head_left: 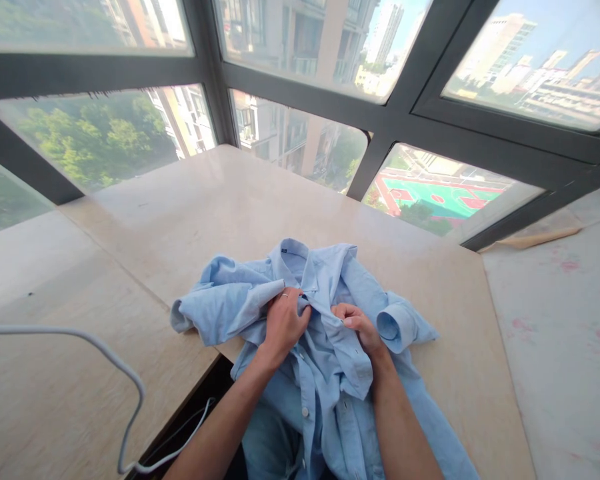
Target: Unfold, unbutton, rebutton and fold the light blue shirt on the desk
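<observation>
A light blue button-up shirt (pixel 325 360) lies spread over the ledge, its collar at the far side and its lower part hanging over the near edge toward my lap. The front is partly unbuttoned, with several pale buttons along the left placket. My left hand (pixel 285 317), with a ring on one finger, is closed on the shirt's front just below the collar. Fabric is pinched in my right hand (pixel 357 323) at the other front edge, beside the rolled-looking cuff. Folds of cloth partly hide the fingertips of both hands.
The pale stone-look ledge (pixel 145 233) runs to dark-framed windows (pixel 300 100). A white cable (pixel 115 363) curves across the left side and down by a dark gap at the near edge. Flower-patterned wall covering (pixel 565 320) borders the right.
</observation>
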A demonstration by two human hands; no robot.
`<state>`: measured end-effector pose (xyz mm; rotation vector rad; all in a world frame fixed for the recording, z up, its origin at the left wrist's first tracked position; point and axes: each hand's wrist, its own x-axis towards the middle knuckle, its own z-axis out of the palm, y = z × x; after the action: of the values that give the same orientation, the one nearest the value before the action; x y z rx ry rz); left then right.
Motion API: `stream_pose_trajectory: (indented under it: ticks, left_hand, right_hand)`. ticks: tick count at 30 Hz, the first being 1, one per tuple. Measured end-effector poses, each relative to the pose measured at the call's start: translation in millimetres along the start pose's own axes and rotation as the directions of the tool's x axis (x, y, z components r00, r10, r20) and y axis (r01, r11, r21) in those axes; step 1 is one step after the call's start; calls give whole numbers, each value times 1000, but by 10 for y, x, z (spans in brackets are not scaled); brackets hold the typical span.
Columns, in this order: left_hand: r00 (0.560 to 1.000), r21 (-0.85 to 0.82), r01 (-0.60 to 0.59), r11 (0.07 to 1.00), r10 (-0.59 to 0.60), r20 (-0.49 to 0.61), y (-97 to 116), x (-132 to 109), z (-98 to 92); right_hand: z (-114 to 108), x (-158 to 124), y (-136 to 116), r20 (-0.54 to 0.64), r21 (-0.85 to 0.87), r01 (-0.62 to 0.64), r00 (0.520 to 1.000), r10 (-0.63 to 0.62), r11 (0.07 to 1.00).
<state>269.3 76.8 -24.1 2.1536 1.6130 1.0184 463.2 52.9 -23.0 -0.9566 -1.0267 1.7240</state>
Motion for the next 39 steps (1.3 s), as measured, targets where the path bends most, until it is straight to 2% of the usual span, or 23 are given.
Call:
stream_pose_trajectory:
  ticks: [3,7,11,14,17,19,21,23,25,27,31,34,39]
  left_hand:
    - [998,-145,9,989,-17,-57,-95,-43,38]
    - [995,-286,-63,956,39,-90,-158,-52,37]
    - [993,-298,-101,949,79,-84,-136,-36,10]
    - [993,-297,-108,949,90,-75,-85,-21,-30]
    - [994,-305,-107,946,93,-59,-50,-11,-57]
    - [995,-314,-93,945,80,-56,-52,-10,-53]
    - [997,-323,-76,943,62,-55,-69,-14,-36]
    - [997,-332,-73,940,58,-55,-93,-19,-16]
    - [996,-336,-83,938,69,-56,-114,-23,-2]
    - [995,-336,-96,937,82,-58,-128,-25,7]
    - [994,-338,-109,935,95,-60,-137,-27,23]
    - [996,-316,-93,944,85,-39,-127,-25,31]
    - [999,-287,-52,957,51,-8,-88,-14,1]
  right_hand:
    - [22,-7,-1,-33,-3,19,999,-19,1000]
    - [36,0,10,-62,-75,7,998,-12,997]
    - [28,25,1,-47,-151,-11,999,4,989]
    - [67,23,-67,-95,-300,81,989,-114,950]
    - [192,-11,-208,-146,-512,258,914,-379,819]
    - [316,-28,-327,-96,-641,310,875,-475,702]
    - [446,-15,-435,26,-762,312,891,-454,568]
    - [548,38,-502,138,-863,297,917,-374,408]
    - [599,117,-517,192,-923,278,931,-309,265]
    - [595,194,-491,196,-954,247,942,-272,170]
    - [518,268,-401,159,-977,189,955,-252,102]
    - [499,272,-333,87,-992,109,958,-273,68]
    - [498,287,-241,10,-996,34,963,-268,84]
